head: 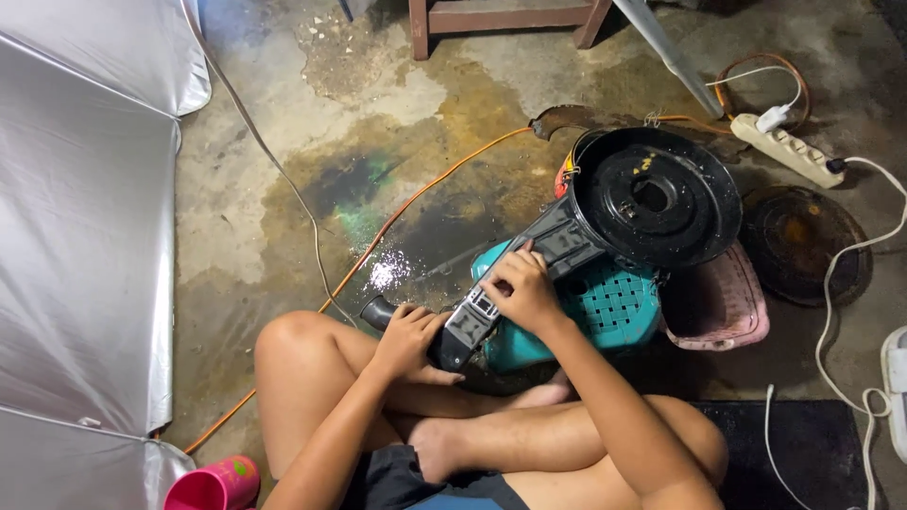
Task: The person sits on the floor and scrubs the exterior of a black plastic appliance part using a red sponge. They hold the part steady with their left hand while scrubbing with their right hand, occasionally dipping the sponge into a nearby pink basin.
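On a stained, wet-looking concrete floor (283,189) a person sits cross-legged, with a silver reflective sheet (85,236) along the left edge, the legs of a wooden bench (501,19) at the top, and an orange cable (416,194) running diagonally across the ground. Before the knees lies a black machine part (586,222) resting on an overturned teal plastic basket (605,307); its long axis runs diagonally, the round drum end pointing up and to the right, the narrow handle end pointing down and to the left toward the person. A left hand (408,342) is curled around the handle end near a black spout, fingers wrapped closed on it. A right hand (524,288) lies on top of the neck, fingers bent and pressing down on it. Nearby sit a pink tub (727,316), a rusty disc (803,244), a white power strip (784,146) and a pink cup (215,484)
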